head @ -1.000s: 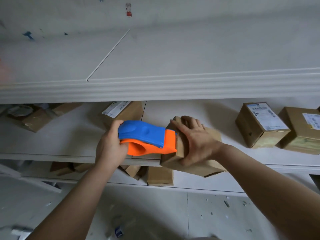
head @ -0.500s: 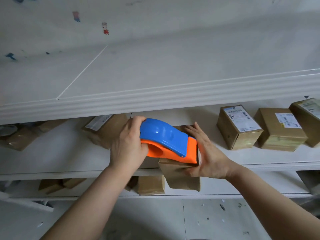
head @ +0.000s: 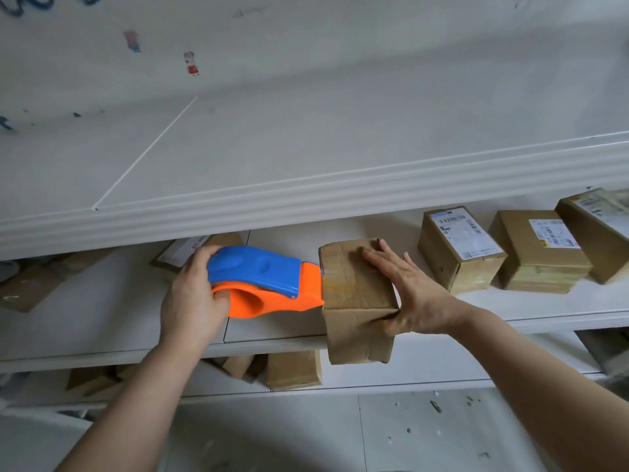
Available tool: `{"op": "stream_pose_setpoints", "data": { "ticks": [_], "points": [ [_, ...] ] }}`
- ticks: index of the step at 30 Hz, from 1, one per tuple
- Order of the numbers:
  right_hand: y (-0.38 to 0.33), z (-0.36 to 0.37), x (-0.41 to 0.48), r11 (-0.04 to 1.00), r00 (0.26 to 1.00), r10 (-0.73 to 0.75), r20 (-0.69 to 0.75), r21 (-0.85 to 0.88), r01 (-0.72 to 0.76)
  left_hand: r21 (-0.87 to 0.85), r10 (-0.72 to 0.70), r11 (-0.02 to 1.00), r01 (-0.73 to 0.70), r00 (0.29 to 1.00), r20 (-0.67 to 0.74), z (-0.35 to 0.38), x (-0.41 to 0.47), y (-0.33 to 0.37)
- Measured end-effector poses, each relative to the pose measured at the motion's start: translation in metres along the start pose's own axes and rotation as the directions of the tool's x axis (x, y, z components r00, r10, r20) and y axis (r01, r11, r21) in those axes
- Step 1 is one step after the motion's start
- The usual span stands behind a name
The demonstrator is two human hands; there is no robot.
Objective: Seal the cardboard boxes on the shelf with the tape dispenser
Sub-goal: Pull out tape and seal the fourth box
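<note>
Our left hand [head: 190, 301] gripped the tape dispenser [head: 265, 281], fingers curled round its blue back and thumb in the orange hollow. Its orange nose touched the upper left edge of the cardboard box [head: 354, 287], which sat at the front of the middle shelf [head: 102, 311], its front face hanging past the lip. Our right hand [head: 412, 298] lay flat on the box top, fingers straight, thumb against the front face. Three labelled boxes [head: 459, 247] stood just right of it.
</note>
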State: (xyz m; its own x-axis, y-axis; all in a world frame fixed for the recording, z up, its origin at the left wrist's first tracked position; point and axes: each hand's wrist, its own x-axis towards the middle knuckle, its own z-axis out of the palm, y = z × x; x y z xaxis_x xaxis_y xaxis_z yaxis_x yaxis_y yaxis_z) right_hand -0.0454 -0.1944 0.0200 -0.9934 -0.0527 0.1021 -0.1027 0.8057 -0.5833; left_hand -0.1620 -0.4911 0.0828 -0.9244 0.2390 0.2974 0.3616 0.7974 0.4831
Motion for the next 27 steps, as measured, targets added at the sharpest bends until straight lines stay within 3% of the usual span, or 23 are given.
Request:
{"op": "stream_pose_setpoints", "data": {
  "ticks": [6, 8, 11, 21, 27],
  "points": [
    [-0.008, -0.002, 0.001, 0.994, 0.998, 0.047, 0.039, -0.096, -0.043, 0.027, -0.051, 0.998, 0.051, 0.999, 0.001, 0.011, -0.003, -0.002],
    [-0.018, -0.006, 0.000, 0.970, 0.995, 0.070, 0.064, -0.239, -0.053, 0.025, -0.037, 0.999, 0.037, 0.999, 0.002, 0.013, -0.004, 0.003],
    [-0.035, 0.002, -0.001, 0.899, 0.996, -0.030, 0.086, -0.434, 0.065, 0.016, -0.030, 0.999, 0.030, 1.000, -0.010, 0.013, -0.003, 0.007],
    [-0.042, 0.006, 0.005, 0.839, 0.977, 0.025, 0.210, -0.535, 0.093, 0.049, 0.030, 0.998, -0.030, 1.000, 0.004, 0.018, -0.001, 0.015],
    [-0.069, 0.015, 0.022, 0.842, 0.979, 0.155, 0.129, -0.535, -0.063, 0.042, 0.024, 0.999, -0.024, 1.000, -0.002, 0.016, -0.002, 0.010]
  ]
}}
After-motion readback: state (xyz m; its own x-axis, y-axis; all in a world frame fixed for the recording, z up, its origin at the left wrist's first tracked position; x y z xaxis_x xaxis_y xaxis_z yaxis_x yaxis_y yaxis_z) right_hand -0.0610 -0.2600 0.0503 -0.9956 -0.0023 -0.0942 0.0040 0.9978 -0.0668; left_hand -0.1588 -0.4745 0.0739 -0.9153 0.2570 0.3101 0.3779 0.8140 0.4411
